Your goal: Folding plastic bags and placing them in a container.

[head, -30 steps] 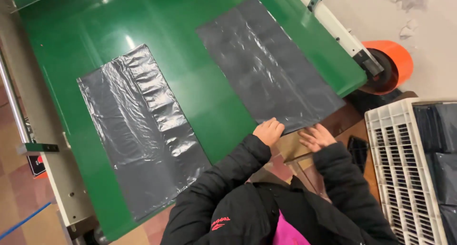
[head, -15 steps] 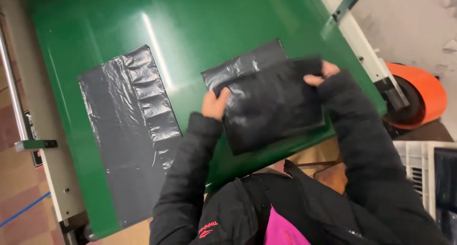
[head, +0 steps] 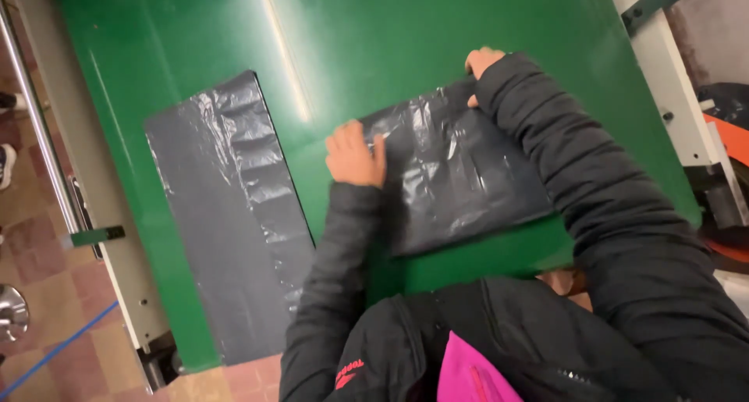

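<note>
Factory floor: green conveyor belt (head: 437, 35), metal frame (head: 663, 82)

Green belt (head: 374, 51) w/ 2 flat grey bags (head: 226, 215)

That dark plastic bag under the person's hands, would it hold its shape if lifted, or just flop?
The bag would probably flop: it is thin, wrinkled film lying flat on the green table. It looks light for its size. Its glossy surface suggests it may slide easily, which may be why the left hand and right hand pin its corners.
</note>
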